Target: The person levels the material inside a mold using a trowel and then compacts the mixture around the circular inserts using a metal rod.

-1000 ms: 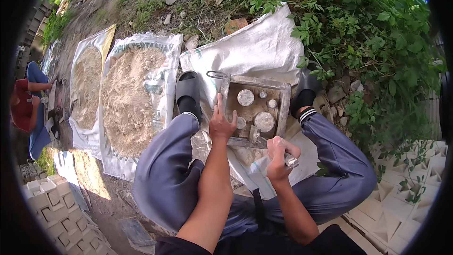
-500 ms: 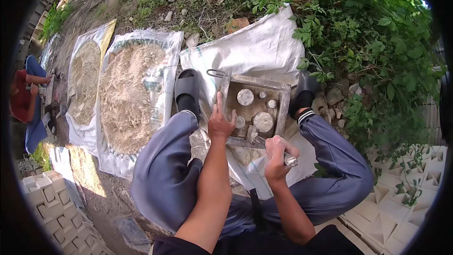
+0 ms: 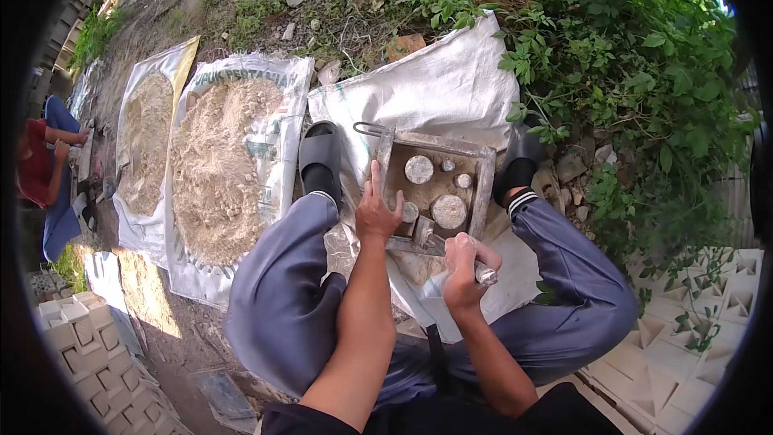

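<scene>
A wooden frame (image 3: pixel 483 185) lies on a white sack between my feet, with fine pale sand (image 3: pixel 419 192) inside it. Several round, dusty pieces of different sizes sit in the sand, among them a large disc (image 3: pixel 448 210) and another disc (image 3: pixel 419 169). My left hand (image 3: pixel 378 213) is at the frame's left side, fingers stretched and thumb apart, holding nothing. Wrapped around a thick dusty handle, my right hand (image 3: pixel 469 267) grips a small trowel-like tool (image 3: pixel 424 231). Its squarish head is inside the frame's near edge; its exact kind is unclear.
Sacks heaped with pale sand (image 3: pixel 217 169) lie to the left. A wire loop (image 3: pixel 370 128) shows at the frame's far left corner. Leafy plants (image 3: pixel 612 56) crowd the right. Stacked pale blocks (image 3: pixel 88 346) stand at lower left. Another person (image 3: pixel 40 165) sits far left.
My right hand has moved slightly left, and the tool's head has shifted left and down, away from the large disc. My left hand stays almost in place.
</scene>
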`<act>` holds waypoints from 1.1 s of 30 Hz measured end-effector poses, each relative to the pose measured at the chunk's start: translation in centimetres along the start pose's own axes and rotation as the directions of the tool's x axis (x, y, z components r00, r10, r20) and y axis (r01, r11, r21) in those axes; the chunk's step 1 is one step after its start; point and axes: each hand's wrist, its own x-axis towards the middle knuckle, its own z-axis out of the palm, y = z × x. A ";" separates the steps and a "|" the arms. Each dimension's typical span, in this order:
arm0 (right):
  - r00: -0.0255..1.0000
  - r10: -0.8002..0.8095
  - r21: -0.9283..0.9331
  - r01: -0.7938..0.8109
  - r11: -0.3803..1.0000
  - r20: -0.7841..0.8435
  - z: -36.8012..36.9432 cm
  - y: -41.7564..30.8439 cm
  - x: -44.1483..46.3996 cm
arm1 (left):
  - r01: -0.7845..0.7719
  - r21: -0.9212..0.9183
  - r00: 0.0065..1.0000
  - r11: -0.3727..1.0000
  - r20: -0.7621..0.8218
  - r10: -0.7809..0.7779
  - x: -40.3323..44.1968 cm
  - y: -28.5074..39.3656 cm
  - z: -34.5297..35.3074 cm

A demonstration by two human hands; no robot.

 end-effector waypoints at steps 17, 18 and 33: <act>0.982 -0.172 -0.105 0.179 0.978 0.072 -0.7 2.7 -0.3 | 0.004 0.016 1.000 1.000 0.000 -0.004 -0.4 -0.1 -0.1; 0.984 -0.167 -0.109 0.174 0.979 0.069 -0.9 2.9 -0.3 | -0.004 0.022 1.000 1.000 0.005 0.004 -0.5 0.2 -0.1; 0.961 -0.260 -0.170 0.273 0.947 0.092 0.0 2.6 -1.1 | 0.009 0.051 1.000 0.999 0.010 -0.009 -0.8 0.0 0.0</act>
